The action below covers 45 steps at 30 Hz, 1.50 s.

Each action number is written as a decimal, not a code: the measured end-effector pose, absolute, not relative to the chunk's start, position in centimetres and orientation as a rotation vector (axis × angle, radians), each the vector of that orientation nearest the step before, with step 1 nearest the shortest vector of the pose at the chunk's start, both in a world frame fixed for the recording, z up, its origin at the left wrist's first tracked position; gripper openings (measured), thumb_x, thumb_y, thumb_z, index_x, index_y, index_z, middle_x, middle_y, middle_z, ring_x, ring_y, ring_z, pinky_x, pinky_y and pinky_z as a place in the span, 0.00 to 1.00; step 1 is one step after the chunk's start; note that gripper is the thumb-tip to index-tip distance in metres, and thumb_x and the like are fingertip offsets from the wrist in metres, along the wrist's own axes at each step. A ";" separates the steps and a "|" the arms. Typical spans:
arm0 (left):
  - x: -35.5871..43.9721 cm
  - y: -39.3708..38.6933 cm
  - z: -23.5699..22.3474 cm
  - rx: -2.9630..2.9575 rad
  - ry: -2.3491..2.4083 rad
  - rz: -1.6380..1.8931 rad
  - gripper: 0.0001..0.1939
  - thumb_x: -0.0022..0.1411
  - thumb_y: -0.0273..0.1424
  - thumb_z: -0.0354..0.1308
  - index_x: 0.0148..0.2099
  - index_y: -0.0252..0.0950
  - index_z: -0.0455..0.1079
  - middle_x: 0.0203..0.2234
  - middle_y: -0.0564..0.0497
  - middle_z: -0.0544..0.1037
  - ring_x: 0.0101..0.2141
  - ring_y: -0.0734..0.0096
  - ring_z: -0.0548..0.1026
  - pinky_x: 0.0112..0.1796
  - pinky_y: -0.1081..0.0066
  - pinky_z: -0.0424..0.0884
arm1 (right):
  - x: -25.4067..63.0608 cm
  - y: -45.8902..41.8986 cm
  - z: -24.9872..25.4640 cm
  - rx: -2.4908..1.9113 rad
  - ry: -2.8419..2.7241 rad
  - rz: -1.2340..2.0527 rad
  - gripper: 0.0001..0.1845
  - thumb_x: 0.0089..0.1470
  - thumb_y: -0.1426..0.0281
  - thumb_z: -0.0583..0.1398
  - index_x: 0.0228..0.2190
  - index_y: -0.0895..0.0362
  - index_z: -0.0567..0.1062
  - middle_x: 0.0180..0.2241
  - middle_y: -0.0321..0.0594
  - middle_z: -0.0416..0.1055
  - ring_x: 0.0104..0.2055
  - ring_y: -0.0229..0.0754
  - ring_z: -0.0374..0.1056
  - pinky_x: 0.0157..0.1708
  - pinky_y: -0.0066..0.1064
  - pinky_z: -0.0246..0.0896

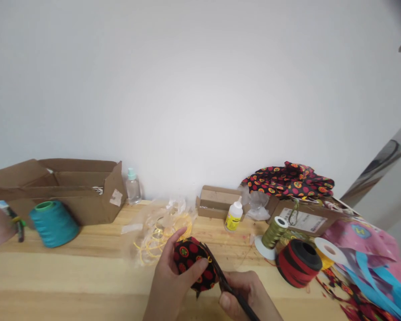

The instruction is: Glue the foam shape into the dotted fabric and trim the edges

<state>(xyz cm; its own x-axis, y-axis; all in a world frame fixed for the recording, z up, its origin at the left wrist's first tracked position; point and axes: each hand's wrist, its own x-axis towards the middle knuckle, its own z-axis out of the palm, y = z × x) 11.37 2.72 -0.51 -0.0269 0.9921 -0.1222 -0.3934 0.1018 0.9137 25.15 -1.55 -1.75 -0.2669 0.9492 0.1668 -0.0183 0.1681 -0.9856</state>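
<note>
In the head view, my left hand (172, 278) grips a small rounded piece of black patterned fabric (187, 256) with red dots and orange motifs, thumb across its front. A bit of yellow cord (209, 258) shows at the fabric's right edge. My right hand (243, 292) is closed around black scissors (222, 278), whose narrow tips lie along that edge by the yellow cord. Whether the tips touch the cord I cannot tell. Behind the fabric lies a clear plastic bag (147, 223) with yellow cord in and around it.
An open cardboard box (90, 205), a teal thread cone (53, 225) and a clear bottle (132, 187) stand left. Further right are a yellow-labelled glue bottle (233, 217), a green thread spool (274, 232), a red-and-black roll (299, 263), patterned fabric (287, 180) and blue ribbon (370, 285).
</note>
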 end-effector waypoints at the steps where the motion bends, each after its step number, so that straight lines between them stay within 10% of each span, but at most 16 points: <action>1: 11.4 2.7 -0.5 0.807 0.998 1.327 0.36 0.34 0.29 0.67 0.48 0.36 0.60 0.24 0.56 0.75 0.28 0.72 0.73 0.29 0.77 0.70 | 25.1 -1.5 -1.7 -0.933 -1.482 1.271 0.21 0.43 0.55 0.59 0.30 0.62 0.76 0.17 0.29 0.46 0.20 0.31 0.40 0.17 0.25 0.33; 45: 11.6 2.9 -1.4 0.732 1.065 1.278 0.32 0.32 0.31 0.68 0.44 0.36 0.63 0.27 0.52 0.74 0.32 0.63 0.73 0.33 0.67 0.69 | 26.2 -1.9 -3.2 -1.383 -1.655 0.821 0.23 0.38 0.53 0.62 0.30 0.60 0.78 0.15 0.30 0.51 0.17 0.32 0.46 0.16 0.24 0.49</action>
<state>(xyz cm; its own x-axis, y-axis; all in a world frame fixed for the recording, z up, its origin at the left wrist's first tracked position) 11.58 2.88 -1.45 -0.0426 0.9756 -0.2155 -0.3879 0.1827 0.9034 26.15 -1.90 -3.23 -0.0713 0.9820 0.1749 0.4550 0.1880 -0.8704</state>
